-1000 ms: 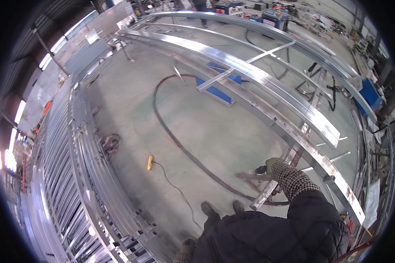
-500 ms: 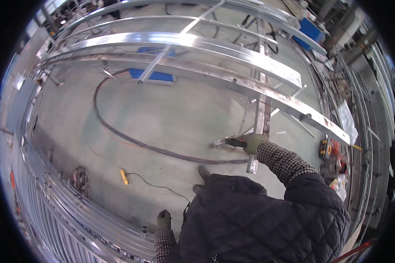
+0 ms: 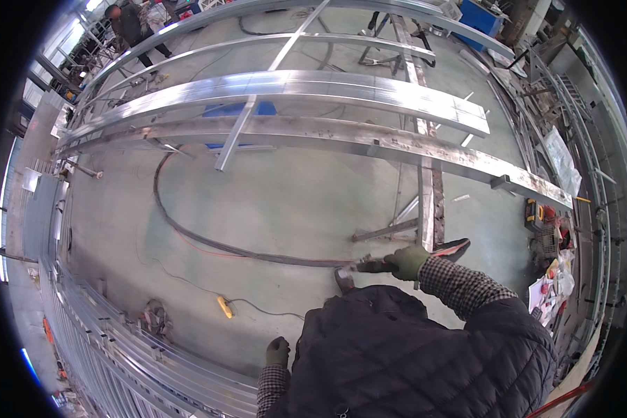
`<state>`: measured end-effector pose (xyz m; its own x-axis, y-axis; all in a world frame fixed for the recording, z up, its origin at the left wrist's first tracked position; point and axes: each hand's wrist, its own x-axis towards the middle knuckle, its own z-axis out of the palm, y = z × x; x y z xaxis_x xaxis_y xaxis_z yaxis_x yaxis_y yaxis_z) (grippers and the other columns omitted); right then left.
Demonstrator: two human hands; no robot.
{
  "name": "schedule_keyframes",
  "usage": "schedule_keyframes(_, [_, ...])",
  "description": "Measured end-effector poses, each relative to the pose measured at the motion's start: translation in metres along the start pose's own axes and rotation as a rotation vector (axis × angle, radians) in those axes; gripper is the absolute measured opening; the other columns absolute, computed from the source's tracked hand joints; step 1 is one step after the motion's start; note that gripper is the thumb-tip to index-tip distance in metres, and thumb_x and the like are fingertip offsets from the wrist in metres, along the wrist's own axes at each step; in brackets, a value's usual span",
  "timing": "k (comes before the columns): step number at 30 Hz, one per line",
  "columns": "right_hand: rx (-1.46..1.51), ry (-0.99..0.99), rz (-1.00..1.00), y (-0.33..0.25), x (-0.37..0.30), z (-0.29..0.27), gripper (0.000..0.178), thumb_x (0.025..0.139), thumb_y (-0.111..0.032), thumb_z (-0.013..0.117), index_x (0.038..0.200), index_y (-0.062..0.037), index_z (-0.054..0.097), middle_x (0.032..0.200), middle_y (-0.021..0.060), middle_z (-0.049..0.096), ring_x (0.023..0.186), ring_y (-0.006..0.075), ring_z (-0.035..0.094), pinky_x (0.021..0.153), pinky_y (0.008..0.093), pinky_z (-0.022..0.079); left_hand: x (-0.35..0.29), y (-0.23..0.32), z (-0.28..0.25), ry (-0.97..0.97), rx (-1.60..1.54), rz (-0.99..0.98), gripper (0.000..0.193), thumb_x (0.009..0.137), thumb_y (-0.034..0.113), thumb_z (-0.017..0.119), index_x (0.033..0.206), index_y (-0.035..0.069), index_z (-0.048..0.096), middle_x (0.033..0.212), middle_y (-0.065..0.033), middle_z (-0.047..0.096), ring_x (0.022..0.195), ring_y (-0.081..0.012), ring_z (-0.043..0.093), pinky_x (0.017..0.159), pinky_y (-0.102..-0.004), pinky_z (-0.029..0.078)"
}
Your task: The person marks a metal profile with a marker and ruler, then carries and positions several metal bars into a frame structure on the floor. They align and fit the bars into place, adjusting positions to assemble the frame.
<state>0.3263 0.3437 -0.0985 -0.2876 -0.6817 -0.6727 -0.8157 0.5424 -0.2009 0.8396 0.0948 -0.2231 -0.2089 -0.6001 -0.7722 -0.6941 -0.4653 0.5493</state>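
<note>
My right hand point(image 3: 409, 263), in a green glove, is closed round a black-handled tool point(image 3: 375, 266) whose small metal head points left. The tool's exact kind is unclear. Beyond this hand stands the near end of a long metal support beam point(image 3: 428, 209). By my right wrist shows a black-and-orange object point(image 3: 453, 249); whether it belongs to the tool I cannot tell. My left hand point(image 3: 277, 352), also gloved, hangs low beside my dark quilted jacket point(image 3: 425, 348). Its fingers are curled and nothing shows in them.
Long metal profiles point(image 3: 292, 87) span the far side on supports. A dark hose point(image 3: 188, 233) curves over the floor near a yellow corded object point(image 3: 224, 306). Stacked metal bars point(image 3: 118, 355) line the left. Tools and a crate point(image 3: 547, 240) lie right. Another person point(image 3: 129, 28) stands far left.
The view has shifted, bringing the other person into sight. My right hand and its tool are now lower in the picture, nearer my body. My left hand still hangs at my side.
</note>
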Motion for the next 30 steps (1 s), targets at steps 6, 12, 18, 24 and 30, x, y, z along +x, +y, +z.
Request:
schedule_keyframes(6, [-0.024, -0.126, 0.046, -0.008, 0.024, 0.026, 0.036, 0.092, -0.027, 0.073, 0.127, -0.0188, 0.078, 0.122, 0.0152, 0.079, 0.118, 0.0364, 0.075, 0.098, 0.0523, 0.060, 0.016, 0.018, -0.013, -0.032, 0.184, -0.007, 0.041, 0.102, 0.031, 0.070, 0.125, -0.003, 0.076, 0.098, -0.0104, 0.079, 0.083, -0.0184, 0.073, 0.078, -0.0354, 0.059])
schedule_keyframes(12, [-0.104, -0.359, 0.176, -0.002, 0.045, 0.044, 0.042, 0.087, -0.027, 0.074, 0.128, -0.0228, 0.080, 0.121, 0.0169, 0.080, 0.116, 0.0380, 0.076, 0.097, 0.0537, 0.061, 0.076, 0.039, -0.048, -0.129, 0.280, -0.025, 0.044, 0.103, 0.040, 0.069, 0.124, 0.002, 0.079, 0.097, -0.0118, 0.080, 0.087, -0.0202, 0.076, 0.084, -0.0394, 0.060])
schedule_keyframes(18, [-0.156, -0.391, 0.217, 0.001, 0.053, 0.049, 0.045, 0.087, -0.028, 0.074, 0.132, -0.0226, 0.080, 0.128, 0.0153, 0.079, 0.122, 0.0372, 0.075, 0.102, 0.0513, 0.060, 0.166, 0.067, -0.093, -0.034, 0.302, 0.207, 0.047, 0.102, 0.043, 0.069, 0.129, 0.005, 0.078, 0.108, -0.0171, 0.082, 0.103, -0.0268, 0.078, 0.095, -0.0416, 0.059])
schedule_keyframes(24, [-0.145, -0.407, 0.289, 0.006, 0.066, 0.062, 0.045, 0.088, -0.028, 0.073, 0.132, -0.0221, 0.080, 0.130, 0.0150, 0.078, 0.123, 0.0374, 0.074, 0.103, 0.0510, 0.060, 0.208, 0.078, -0.129, -0.061, 0.368, 0.141, 0.049, 0.101, 0.042, 0.069, 0.132, 0.004, 0.078, 0.112, -0.0173, 0.083, 0.107, -0.0294, 0.079, 0.097, -0.0410, 0.059])
schedule_keyframes(30, [-0.109, -0.399, 0.359, 0.009, 0.067, 0.070, 0.045, 0.089, -0.029, 0.073, 0.132, -0.0216, 0.079, 0.132, 0.0148, 0.078, 0.124, 0.0375, 0.074, 0.104, 0.0506, 0.059, 0.219, 0.099, -0.122, -0.110, 0.312, 0.153, 0.048, 0.100, 0.042, 0.069, 0.127, 0.004, 0.079, 0.099, -0.0131, 0.082, 0.093, -0.0221, 0.077, 0.088, -0.0399, 0.060])
